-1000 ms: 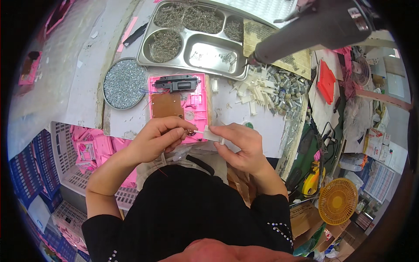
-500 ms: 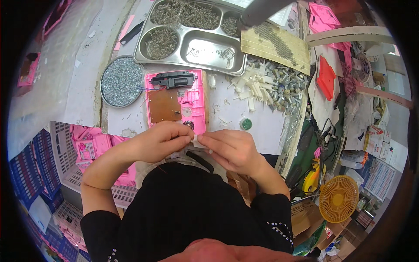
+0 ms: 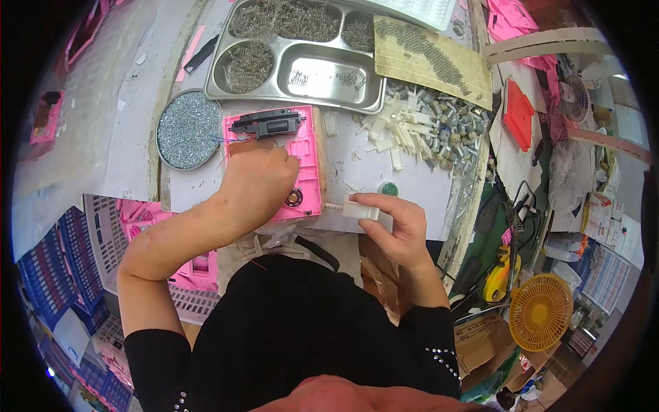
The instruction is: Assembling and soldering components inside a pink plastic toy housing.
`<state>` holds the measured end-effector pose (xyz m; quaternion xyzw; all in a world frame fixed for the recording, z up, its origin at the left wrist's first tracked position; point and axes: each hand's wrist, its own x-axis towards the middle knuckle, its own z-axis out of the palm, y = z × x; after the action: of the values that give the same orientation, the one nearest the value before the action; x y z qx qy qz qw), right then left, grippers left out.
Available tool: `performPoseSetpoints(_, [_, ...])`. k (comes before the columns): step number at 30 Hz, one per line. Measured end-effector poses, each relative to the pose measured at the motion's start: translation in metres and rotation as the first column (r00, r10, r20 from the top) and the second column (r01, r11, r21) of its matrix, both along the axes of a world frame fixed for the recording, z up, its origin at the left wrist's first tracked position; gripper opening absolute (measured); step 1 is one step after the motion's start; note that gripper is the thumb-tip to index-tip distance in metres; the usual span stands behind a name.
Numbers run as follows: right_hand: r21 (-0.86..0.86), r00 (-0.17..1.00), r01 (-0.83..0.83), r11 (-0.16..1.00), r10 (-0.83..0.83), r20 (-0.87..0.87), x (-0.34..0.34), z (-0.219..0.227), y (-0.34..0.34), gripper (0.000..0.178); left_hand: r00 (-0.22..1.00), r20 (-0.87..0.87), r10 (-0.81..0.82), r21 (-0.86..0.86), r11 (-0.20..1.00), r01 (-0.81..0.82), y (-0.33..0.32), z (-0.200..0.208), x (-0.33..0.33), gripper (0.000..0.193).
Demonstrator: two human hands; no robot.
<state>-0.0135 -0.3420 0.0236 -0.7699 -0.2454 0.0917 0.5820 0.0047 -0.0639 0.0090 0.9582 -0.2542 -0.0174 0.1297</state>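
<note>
My right hand (image 3: pixel 400 225) pinches a white plastic part (image 3: pixel 360 208) between thumb and fingers, just right of a pink plastic housing (image 3: pixel 307 147). A thin pale stem points left from that part. Over the middle of the housing is my left hand (image 3: pixel 261 175), its fingers curled down and closed. The hand hides most of the brown circuit board (image 3: pixel 246 146), and what its fingertips hold cannot be seen. A black box-shaped module (image 3: pixel 268 124) with thin wires lies along the housing's far edge. Nearer to me, a round metal-centred piece (image 3: pixel 294 198) sits in the housing.
A steel compartment tray (image 3: pixel 374 96) holding small springs stands at the back. A round dish (image 3: pixel 187 130) of screws is at left. White plastic parts (image 3: pixel 395 134) and small metal cylinders (image 3: pixel 443 137) are piled at right. A green-topped container (image 3: pixel 388 189) stands near my right hand.
My left hand has let go of the white part and moved up over the pink housing. My right hand has shifted right, still pinching the white part.
</note>
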Motion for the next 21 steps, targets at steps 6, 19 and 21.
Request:
performPoseSetpoints(6, [0.002, 0.994, 0.107, 0.994, -0.107, -0.005, 0.002, -0.011, 0.004, 0.032, 0.998, 0.053, 0.045, -0.059, 0.997, -0.041, 0.003, -0.008, 0.000, 0.011])
performPoseSetpoints(19, [-0.107, 0.982, 0.184, 0.977, -0.179, 0.051, 0.027, -0.018, 0.014, 0.030, 0.996, 0.081, 0.046, -0.276, 0.961, -0.022, -0.008, -0.003, -0.001, 0.017])
performPoseSetpoints(21, [-0.113, 0.980, 0.196, 0.974, -0.192, 0.041, 0.025, -0.013, 0.010, 0.030, 1.000, 0.023, 0.019, -0.220, 0.975, -0.013, -0.011, -0.003, 0.001, 0.019])
